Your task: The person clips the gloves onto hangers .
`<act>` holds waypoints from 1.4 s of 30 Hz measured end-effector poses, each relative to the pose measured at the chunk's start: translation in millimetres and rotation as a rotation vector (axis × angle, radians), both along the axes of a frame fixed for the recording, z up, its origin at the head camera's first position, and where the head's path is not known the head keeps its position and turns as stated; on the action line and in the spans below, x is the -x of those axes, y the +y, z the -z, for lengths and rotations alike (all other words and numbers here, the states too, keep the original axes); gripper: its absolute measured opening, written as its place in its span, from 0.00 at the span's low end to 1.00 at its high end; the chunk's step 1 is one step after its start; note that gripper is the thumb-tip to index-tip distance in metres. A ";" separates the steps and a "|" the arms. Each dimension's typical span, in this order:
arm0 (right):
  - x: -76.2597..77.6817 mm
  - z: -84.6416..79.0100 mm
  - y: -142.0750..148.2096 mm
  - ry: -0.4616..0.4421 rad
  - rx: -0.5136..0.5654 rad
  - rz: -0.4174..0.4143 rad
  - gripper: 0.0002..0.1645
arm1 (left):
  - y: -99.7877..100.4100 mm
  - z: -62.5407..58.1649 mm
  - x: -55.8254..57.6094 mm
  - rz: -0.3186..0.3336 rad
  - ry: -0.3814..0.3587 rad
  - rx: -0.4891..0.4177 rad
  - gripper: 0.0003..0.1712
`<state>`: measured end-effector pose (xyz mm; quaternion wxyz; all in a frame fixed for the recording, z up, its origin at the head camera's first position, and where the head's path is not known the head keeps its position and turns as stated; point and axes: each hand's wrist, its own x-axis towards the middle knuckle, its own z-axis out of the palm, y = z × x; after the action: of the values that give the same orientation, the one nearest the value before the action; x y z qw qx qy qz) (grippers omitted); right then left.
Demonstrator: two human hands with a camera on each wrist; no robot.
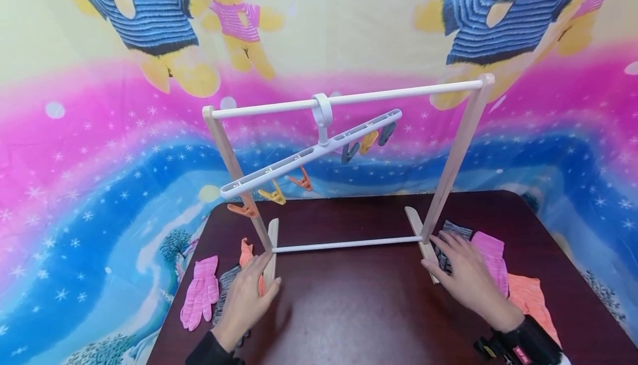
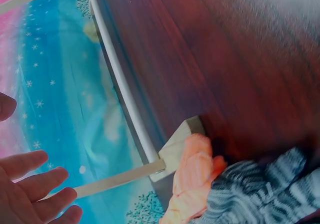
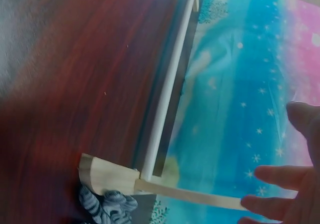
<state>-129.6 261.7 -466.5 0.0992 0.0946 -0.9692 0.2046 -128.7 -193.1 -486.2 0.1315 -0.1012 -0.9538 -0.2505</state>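
A wooden rack with a white top rail stands on the table, and a white clip hanger hangs tilted from it. From the hanger dangle orange, yellow and grey clips, such as a yellow clip. My left hand is by the rack's left foot, fingers extended, holding nothing. Over at the right foot, my right hand also has extended fingers and no object in it. In the wrist views, spread fingers show on the left hand and the right hand; contact with the rack is unclear.
Left of the rack lie a pink glove, a grey striped glove and an orange glove. On the right are a grey glove, a pink glove and an orange glove. A printed cloth hangs behind the dark table.
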 end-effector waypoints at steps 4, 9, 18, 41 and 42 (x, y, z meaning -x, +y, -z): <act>-4.9 2.7 -6.2 0.025 0.037 -0.019 0.37 | 1.8 5.3 -5.8 0.008 -0.001 0.005 0.36; -9.9 3.0 -12.2 0.037 0.069 -0.039 0.38 | 2.0 9.4 -10.3 0.019 -0.003 0.030 0.37; -13.8 9.8 -23.0 0.017 0.064 -0.077 0.37 | -2.3 12.3 -20.3 -0.003 -0.021 0.041 0.36; -10.7 37.0 -57.0 0.062 0.036 -0.188 0.31 | -19.5 19.4 -28.0 -0.076 0.085 0.015 0.34; -10.6 37.4 -58.3 0.063 0.036 -0.193 0.31 | -20.4 19.8 -28.2 -0.080 0.077 0.008 0.34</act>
<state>-119.0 203.3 -503.9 0.1113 0.1921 -0.9481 0.2275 -100.5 -213.5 -506.0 0.1779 -0.0731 -0.9522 -0.2372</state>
